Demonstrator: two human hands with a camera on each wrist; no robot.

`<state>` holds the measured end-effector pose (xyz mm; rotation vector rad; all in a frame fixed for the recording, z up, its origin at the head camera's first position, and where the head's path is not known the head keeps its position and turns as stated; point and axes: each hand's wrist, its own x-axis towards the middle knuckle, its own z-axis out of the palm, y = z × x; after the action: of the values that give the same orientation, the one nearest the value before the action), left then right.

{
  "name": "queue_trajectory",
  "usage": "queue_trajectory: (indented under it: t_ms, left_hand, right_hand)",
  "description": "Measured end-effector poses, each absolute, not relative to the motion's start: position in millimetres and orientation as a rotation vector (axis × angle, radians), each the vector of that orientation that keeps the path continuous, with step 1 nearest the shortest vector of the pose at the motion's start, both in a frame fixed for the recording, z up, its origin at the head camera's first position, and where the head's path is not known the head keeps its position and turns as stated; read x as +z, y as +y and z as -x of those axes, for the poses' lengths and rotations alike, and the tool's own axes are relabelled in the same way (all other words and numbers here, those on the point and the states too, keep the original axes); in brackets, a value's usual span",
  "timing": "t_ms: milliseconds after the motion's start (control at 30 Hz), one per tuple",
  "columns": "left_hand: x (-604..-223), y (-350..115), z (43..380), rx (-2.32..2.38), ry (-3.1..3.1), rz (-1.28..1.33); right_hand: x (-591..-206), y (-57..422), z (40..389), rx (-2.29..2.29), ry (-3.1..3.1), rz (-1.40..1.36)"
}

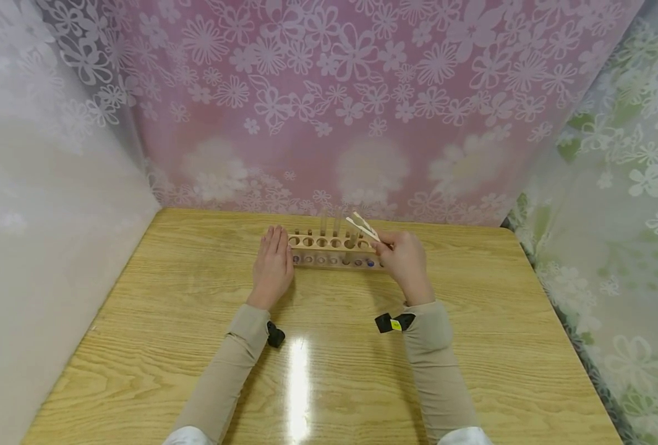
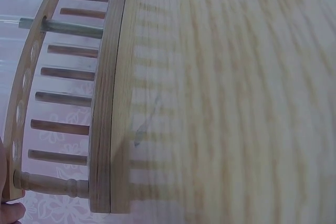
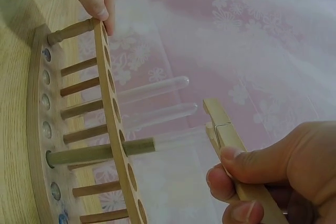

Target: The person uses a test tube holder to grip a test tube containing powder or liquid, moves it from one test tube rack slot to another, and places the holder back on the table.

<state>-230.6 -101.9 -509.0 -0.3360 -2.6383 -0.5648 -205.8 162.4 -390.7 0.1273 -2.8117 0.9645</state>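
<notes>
A wooden test tube rack (image 1: 329, 249) stands near the table's far edge. My left hand (image 1: 274, 262) holds its left end; the right wrist view shows the thumb and a finger on either side of the upper bar. In my right hand (image 1: 404, 261) is a wooden test tube clamp (image 3: 231, 140), pinched between thumb and fingers. The clamp's tip is near the upper end of an upright test tube with greenish-brown contents (image 3: 89, 154), seated in a rack hole. Whether they touch, I cannot tell. Two clear test tubes (image 3: 157, 88) sit upside down on the rack's rear pegs.
The rack stands on a wood-grain table (image 1: 167, 321). Behind it hangs a pink flowered curtain (image 1: 307, 142), with pale sheeting (image 1: 56, 204) on the left and green flowered sheeting (image 1: 613, 247) on the right. Several bare pegs (image 2: 71, 51) line the rack.
</notes>
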Motion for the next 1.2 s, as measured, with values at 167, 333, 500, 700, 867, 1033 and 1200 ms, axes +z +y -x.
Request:
queue_trajectory:
  t_ms: [167,333,500,700,867,1033,1200]
  left_hand:
    - [-509.6,-102.2,231.4,-0.551,-2.642,0.333]
    - [-510.2,-102.0,231.4,-0.558,-2.640,0.333]
    - [-509.4,-102.1,230.2,-0.576,-2.651,0.336]
    - [-508.8,-102.1,229.1,-0.600,-2.592,0.362]
    - [-510.4,-102.5,230.5,-0.591,-2.573,0.368]
    - [-510.5,-102.7,230.5,-0.579,-2.586,0.368]
    - [-510.9,-102.8,230.9,-0.574,-2.592,0.365]
  right_hand:
    - [-394.2,165.4,206.2,0.941,-2.788,-0.133]
    - [-395.3,166.5,205.7,0.913,-2.786,-0.129]
    - [-395.4,166.8,205.5,0.901,-2.795,-0.119]
    - [-395.5,168.5,206.6,0.901,-2.787,-0.130]
    - [-394.4,168.3,207.4,0.917,-2.793,-0.156]
    - [-393.5,167.8,208.1,0.903,-2.800,-0.140]
    - [-393.8,168.6,208.8,0.889,-2.790,-0.149]
